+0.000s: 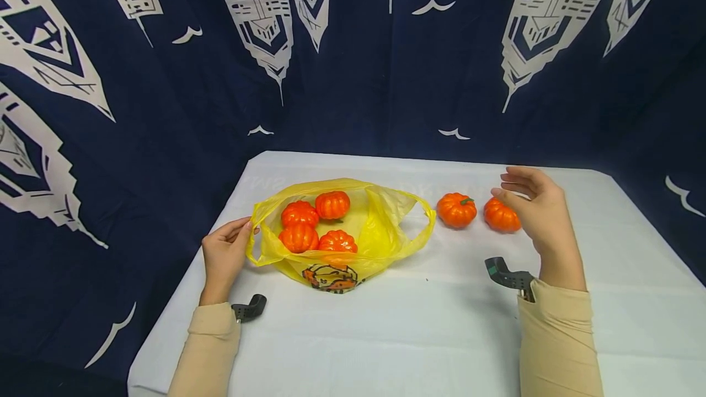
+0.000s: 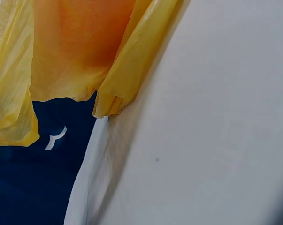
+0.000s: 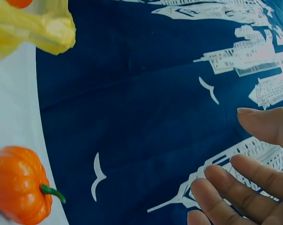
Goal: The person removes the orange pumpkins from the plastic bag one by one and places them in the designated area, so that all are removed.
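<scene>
A yellow plastic bag point(image 1: 380, 225) lies open-mouthed on the table, with several small orange toy pumpkins point(image 1: 299, 238) inside. At its left handle, my left hand point(image 1: 226, 253) pinches the plastic between thumb and fingers; the left wrist view shows only hanging yellow plastic point(image 2: 122, 79). To the right of the bag sits a pumpkin with a green stem point(image 1: 455, 211), and beside it another pumpkin point(image 1: 502, 216). My right hand point(image 1: 543, 207) is raised by that second pumpkin, overlapping its edge in the head view. Its fingers point(image 3: 247, 185) are spread loosely with nothing in them.
A white cloth covers the table point(image 1: 386, 336). Behind and to the left hangs a dark blue curtain point(image 1: 386, 97) printed with white buildings and birds. Black wrist cameras point(image 1: 250, 308) stick out from both tan sleeves.
</scene>
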Demonstrator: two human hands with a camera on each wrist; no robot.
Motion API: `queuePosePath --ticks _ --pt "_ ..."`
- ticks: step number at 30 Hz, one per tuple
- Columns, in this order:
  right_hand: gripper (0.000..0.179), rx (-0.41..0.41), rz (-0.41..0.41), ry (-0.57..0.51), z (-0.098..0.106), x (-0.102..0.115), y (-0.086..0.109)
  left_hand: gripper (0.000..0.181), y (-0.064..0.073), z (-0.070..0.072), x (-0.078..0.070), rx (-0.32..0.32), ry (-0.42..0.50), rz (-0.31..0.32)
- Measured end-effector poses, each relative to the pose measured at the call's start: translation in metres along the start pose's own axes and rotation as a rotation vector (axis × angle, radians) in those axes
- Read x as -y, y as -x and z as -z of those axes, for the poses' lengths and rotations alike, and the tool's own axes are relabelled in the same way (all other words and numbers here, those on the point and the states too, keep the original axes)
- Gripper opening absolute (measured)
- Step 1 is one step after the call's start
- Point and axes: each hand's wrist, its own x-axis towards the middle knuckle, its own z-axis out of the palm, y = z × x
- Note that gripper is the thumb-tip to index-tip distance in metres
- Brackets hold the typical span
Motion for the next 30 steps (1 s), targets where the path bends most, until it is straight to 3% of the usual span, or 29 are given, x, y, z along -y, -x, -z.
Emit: queuePosePath --ticks 11,17,25,30 --pt "0.051 0.104 0.109 -0.071 -0.019 0.012 0.004 0.018 0.000 -0.001 -0.001 0.006 0.008 -0.006" --pt "0.047 0.202 0.157 -0.086 -0.032 0.018 0.005 0.018 0.000 -0.001 -0.001 0.005 0.007 0.005" --pt "0.051 0.439 0.146 -0.111 -0.048 0.033 0.006 0.019 0.000 -0.001 -0.001 0.021 -0.001 0.026" --pt "0.049 0.581 0.259 -0.034 -0.066 0.041 0.005 0.018 0.000 0.000 -0.001 0.015 0.003 0.018"
